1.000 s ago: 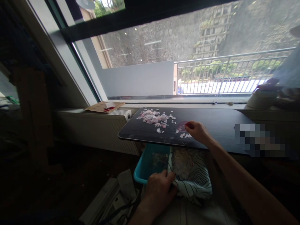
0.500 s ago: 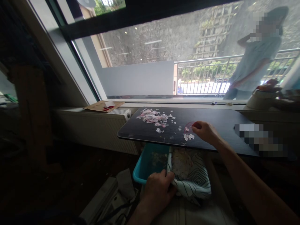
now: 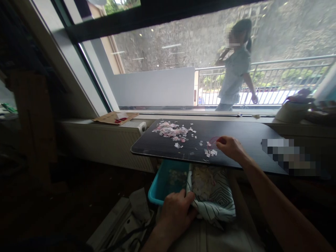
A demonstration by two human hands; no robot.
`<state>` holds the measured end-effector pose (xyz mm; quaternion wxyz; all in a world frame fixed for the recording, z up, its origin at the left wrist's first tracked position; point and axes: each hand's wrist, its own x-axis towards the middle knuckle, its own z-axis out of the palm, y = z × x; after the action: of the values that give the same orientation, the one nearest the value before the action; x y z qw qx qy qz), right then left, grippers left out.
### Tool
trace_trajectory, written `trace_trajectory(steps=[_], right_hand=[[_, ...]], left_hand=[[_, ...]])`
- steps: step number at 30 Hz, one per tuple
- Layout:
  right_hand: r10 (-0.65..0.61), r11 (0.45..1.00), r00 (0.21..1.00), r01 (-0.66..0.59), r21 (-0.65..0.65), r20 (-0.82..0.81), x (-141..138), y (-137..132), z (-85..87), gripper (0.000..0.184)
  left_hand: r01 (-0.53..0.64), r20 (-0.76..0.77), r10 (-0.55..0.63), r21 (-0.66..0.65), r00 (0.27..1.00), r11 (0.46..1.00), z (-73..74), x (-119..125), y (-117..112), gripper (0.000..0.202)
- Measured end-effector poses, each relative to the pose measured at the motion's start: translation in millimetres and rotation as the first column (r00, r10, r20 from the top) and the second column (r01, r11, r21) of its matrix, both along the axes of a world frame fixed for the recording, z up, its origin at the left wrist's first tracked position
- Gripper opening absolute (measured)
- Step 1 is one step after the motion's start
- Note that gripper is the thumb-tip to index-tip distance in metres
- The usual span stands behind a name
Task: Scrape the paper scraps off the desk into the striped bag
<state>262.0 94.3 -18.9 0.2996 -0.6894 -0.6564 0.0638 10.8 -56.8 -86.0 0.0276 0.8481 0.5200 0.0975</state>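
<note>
Right fingers [image 3: 222, 141] pinch pink ring [image 3: 213, 138]; white scraps [image 3: 210, 153] just left.

The round see-through piece [image 3: 213, 138] in the right hand [image 3: 229, 147] is edged in pink. Under that hand the tabletop [image 3: 246, 134] is black with faint grain; just left of it lie white paper bits [image 3: 210, 153], and farther left a heap of paper scraps [image 3: 172, 130] mixes white and pale pink. Beside the left hand [image 3: 177, 208], the tub [image 3: 156, 187] is turquoise; to its right, the pale greenish cloth [image 3: 222, 209] carries black contour-like lines.
</note>
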Motion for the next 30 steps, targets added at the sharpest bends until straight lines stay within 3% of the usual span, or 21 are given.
trace_trajectory(steps=[6,12,18,25,30], right_hand=[[0.14,0.99,0.964,-0.144,-0.001,-0.225,-5.4,13.9,-12.8,0.025],[0.124,0.992,0.98,-0.125,0.004,-0.158,-3.1,8.5,-13.7,0.024],[0.261,0.964,0.946,-0.265,0.009,-0.189,-22.4,9.9,-14.4,0.028],[0.013,0.999,0.999,-0.012,0.037,-0.036,15.7,-16.1,2.6,0.026],[0.03,1.0,0.999,-0.03,0.0,-0.021,23.5,-31.1,2.7,0.023]], left_hand=[[0.005,-0.003,-0.005,0.004,1.0,1.0,1.1,-0.1,-0.7,0.01],[0.001,-0.006,-0.001,0.002,1.0,1.0,0.6,-0.2,0.1,0.011],[0.001,-0.001,-0.001,-0.014,1.0,1.0,1.1,0.3,-0.4,0.012],[-0.001,-0.009,0.001,-0.003,1.0,1.0,-0.1,-0.1,0.5,0.011],[-0.003,-0.019,0.003,-0.001,1.0,1.0,1.0,0.3,0.6,0.011]])
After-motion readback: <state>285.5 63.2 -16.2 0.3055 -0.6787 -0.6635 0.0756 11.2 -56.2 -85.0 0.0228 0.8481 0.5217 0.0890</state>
